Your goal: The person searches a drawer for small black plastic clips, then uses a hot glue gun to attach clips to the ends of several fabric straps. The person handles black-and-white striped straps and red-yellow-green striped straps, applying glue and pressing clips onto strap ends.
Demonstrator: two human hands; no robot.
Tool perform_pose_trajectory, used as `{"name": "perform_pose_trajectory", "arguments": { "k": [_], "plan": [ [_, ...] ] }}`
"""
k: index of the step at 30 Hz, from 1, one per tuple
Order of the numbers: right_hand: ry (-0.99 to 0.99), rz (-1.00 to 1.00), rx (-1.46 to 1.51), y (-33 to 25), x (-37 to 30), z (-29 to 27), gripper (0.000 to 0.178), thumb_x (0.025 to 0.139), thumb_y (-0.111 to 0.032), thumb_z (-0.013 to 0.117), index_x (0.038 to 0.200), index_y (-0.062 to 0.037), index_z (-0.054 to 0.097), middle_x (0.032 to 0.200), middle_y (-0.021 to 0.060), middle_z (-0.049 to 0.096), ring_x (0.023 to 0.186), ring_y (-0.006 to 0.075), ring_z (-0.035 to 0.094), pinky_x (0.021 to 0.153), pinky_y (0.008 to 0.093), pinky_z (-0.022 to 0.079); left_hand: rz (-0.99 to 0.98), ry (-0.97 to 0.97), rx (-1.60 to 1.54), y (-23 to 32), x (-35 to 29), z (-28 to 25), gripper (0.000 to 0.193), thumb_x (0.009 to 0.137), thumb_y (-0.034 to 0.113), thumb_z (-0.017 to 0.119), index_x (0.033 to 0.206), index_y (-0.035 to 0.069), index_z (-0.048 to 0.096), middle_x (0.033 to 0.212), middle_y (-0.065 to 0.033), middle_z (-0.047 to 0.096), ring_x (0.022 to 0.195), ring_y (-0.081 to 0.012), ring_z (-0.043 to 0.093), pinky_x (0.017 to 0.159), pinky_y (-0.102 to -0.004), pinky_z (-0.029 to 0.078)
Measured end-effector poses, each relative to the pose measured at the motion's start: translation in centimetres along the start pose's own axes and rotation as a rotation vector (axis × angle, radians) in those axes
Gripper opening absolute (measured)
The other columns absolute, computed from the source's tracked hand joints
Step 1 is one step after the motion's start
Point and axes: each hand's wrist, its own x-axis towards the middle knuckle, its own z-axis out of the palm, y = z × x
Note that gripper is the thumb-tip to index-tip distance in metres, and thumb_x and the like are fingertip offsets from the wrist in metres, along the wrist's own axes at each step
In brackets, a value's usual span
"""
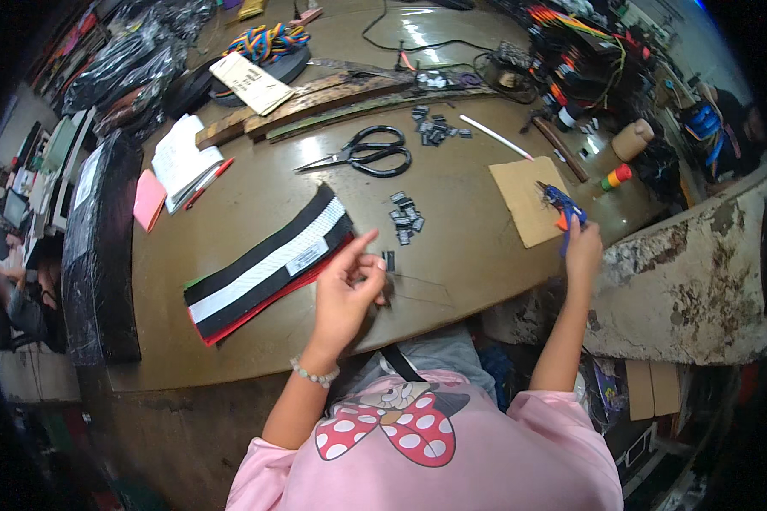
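Note:
My left hand (346,289) is just above the table near its front edge, index finger stretched out and the other fingers partly curled. Right beside its fingertips is one small dark label (389,261); whether they touch I cannot tell. To the left lies a stack of striped black-and-white strips (268,264), with red and green edges underneath and a white tag on top. My right hand (583,247) is closed round the handle of a blue glue gun (562,204), whose nozzle end is over a piece of cardboard (520,200). Small dark labels (406,218) lie in a loose pile between the hands.
Black-handled scissors (362,156) lie beyond the strips, near another label pile (435,128). A white stick (496,138) is at the back right. Papers (181,162) and a red pen (209,183) are on the left. Wooden bars (332,98) cross the back.

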Motion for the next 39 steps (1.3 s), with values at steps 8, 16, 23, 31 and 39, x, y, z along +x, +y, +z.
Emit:
{"name": "perform_pose_trajectory", "arguments": {
  "k": [8, 16, 23, 31, 39],
  "plan": [
    [0.06, -0.012, 0.109, -1.3, -0.6, -1.6, 0.036, 0.097, -0.027, 0.057, 0.116, 0.0032, 0.057, 0.11, 0.0277, 0.064, 0.101, 0.0453, 0.061, 0.085, 0.0507, 0.047, -0.13, 0.019, -0.196, -1.8, -1.3, -1.6, 0.03, 0.093, 0.005, 0.066, 0.119, -0.007, 0.059, 0.096, -0.0086, 0.067, 0.083, -0.013, 0.067, 0.068, -0.0237, 0.056],
    [-0.163, -0.185, 0.265, -5.1, -5.6, -3.4, 0.045, 0.093, -0.017, 0.06, 0.131, 0.0017, 0.043, 0.116, 0.0297, 0.06, 0.107, 0.0482, 0.057, 0.091, 0.0469, 0.046, -0.083, 0.059, -0.178, -0.8, -1.3, -1.0, 0.032, 0.091, 0.006, 0.068, 0.12, -0.007, 0.061, 0.097, -0.0094, 0.068, 0.086, -0.0133, 0.068, 0.065, -0.024, 0.056],
    [-0.274, -0.556, 1.028, -7.0, -18.0, -4.7, 0.058, 0.084, -0.024, 0.078, 0.127, -0.0023, 0.046, 0.11, 0.018, 0.062, 0.095, 0.028, 0.063, 0.085, 0.0388, 0.051, -0.021, 0.126, -0.053, 0.1, -1.3, -0.5, 0.038, 0.09, 0.004, 0.068, 0.125, -0.005, 0.06, 0.096, -0.0091, 0.069, 0.081, -0.0111, 0.067, 0.057, -0.0208, 0.053],
    [-0.39, -0.743, 1.058, -8.3, -20.0, -2.6, 0.052, 0.086, -0.023, 0.076, 0.12, 0.0018, 0.045, 0.098, 0.0194, 0.064, 0.074, 0.0323, 0.067, 0.066, 0.041, 0.054, 0.089, 0.172, 0.102, 0.7, -1.9, 0.1, 0.045, 0.087, 0.0, 0.069, 0.13, -0.003, 0.058, 0.091, -0.0061, 0.071, 0.072, -0.0023, 0.06, 0.055, -0.0162, 0.046],
    [-0.258, -0.842, 0.932, -9.5, -19.2, -4.0, 0.053, 0.086, -0.024, 0.076, 0.12, 0.0006, 0.044, 0.095, 0.0193, 0.065, 0.073, 0.0337, 0.068, 0.064, 0.0416, 0.054, 0.089, 0.179, 0.12, 1.0, -2.2, 0.3, 0.047, 0.087, 0.0, 0.069, 0.132, -0.001, 0.057, 0.091, -0.0056, 0.071, 0.068, 0.0005, 0.056, 0.056, -0.0149, 0.044]
  ]
}}
